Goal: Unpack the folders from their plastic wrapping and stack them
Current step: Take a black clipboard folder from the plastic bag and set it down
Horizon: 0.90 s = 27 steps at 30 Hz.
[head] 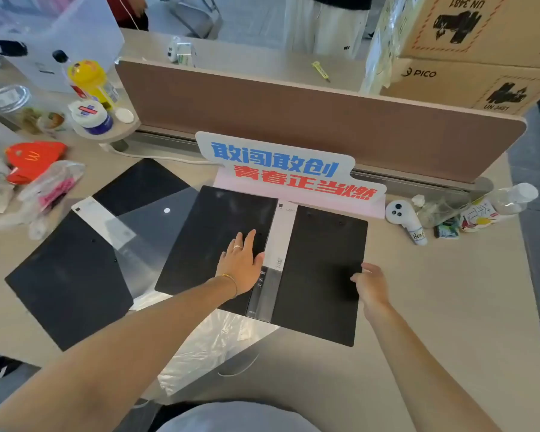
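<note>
A black folder [320, 275] lies opened flat in the middle of the desk, its white and grey spine label facing up. My left hand [242, 265] rests flat on its left cover, fingers spread, next to the spine. My right hand [370, 283] hovers at the right cover's edge with loose fingers and nothing in it. A second black folder [72, 282] lies opened flat to the left, angled. Clear plastic wrapping [209, 341] lies crumpled under the near edge of the middle folder and hangs over the desk's front.
A sign with blue and red characters [289, 169] stands behind the folder against a brown divider [293, 113]. A white controller [406, 218] and a bottle [493, 207] lie at right. Bags, jars and bottles crowd the left. Cardboard boxes [480, 57] stand far right.
</note>
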Each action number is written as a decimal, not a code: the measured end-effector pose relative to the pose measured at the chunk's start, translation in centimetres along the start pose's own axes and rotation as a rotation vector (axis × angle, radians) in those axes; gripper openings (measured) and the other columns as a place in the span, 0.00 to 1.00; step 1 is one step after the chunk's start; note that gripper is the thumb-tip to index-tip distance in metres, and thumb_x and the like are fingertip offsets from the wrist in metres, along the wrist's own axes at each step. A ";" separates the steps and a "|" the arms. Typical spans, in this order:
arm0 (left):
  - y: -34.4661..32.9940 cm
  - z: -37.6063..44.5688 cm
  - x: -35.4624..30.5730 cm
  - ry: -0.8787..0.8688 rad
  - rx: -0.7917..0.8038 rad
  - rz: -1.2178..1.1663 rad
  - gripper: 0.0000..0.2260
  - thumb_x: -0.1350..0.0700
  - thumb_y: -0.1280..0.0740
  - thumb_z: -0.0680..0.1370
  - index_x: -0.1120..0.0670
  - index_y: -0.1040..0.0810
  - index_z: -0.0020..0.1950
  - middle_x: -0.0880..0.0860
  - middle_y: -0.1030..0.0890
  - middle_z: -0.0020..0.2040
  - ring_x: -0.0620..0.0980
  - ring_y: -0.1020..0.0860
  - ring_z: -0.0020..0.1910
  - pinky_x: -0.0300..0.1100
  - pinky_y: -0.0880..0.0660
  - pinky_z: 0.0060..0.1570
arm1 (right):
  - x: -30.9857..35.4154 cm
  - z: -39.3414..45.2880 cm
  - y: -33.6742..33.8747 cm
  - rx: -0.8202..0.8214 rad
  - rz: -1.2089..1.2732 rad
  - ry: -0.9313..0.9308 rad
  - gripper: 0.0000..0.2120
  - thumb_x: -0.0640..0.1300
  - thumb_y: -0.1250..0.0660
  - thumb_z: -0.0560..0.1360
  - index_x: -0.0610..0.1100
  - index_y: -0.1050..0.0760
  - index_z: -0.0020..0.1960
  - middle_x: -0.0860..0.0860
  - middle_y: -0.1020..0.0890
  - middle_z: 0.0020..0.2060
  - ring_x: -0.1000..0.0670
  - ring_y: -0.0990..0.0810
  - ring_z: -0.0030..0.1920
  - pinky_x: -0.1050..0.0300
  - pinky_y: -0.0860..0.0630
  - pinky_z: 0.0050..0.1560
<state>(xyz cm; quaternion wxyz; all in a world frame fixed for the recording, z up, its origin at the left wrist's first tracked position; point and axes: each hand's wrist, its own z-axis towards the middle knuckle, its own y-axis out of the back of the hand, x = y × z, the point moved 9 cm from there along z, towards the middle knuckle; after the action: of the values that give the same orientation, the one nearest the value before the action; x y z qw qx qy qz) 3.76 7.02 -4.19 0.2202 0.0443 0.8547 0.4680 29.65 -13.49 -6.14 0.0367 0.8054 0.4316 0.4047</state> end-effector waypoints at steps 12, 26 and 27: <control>-2.1 0.5 0.0 0.064 0.087 -0.074 0.30 0.39 0.47 0.82 0.44 0.53 0.82 0.53 0.50 0.83 0.60 0.51 0.82 0.60 0.41 0.77 | 0.0 0.8 0.2 0.041 0.354 -0.104 0.27 0.33 0.36 0.75 0.45 0.33 0.73 0.44 0.24 0.64 0.42 0.23 0.58 0.51 0.25 0.52; -0.6 -0.5 0.7 0.133 0.016 -0.262 0.30 0.38 0.45 0.81 0.43 0.49 0.80 0.52 0.46 0.83 0.61 0.41 0.80 0.60 0.34 0.74 | 1.1 -0.2 -0.3 0.103 0.554 -0.067 0.13 0.39 0.41 0.82 0.47 0.25 0.39 0.49 0.19 0.43 0.47 0.24 0.48 0.56 0.26 0.46; -0.1 -0.8 0.7 0.135 -0.010 -0.258 0.29 0.38 0.45 0.81 0.43 0.49 0.80 0.52 0.46 0.83 0.61 0.41 0.80 0.60 0.36 0.74 | 1.3 -0.5 -0.4 0.120 0.584 -0.060 0.14 0.39 0.41 0.82 0.47 0.25 0.40 0.49 0.19 0.43 0.47 0.24 0.47 0.56 0.26 0.46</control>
<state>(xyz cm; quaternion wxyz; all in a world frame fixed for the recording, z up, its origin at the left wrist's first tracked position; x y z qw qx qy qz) 2.80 6.56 -4.16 0.2209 -0.0987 0.8638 0.4419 29.42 -12.42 -5.12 -0.1161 0.9077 0.2037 0.3480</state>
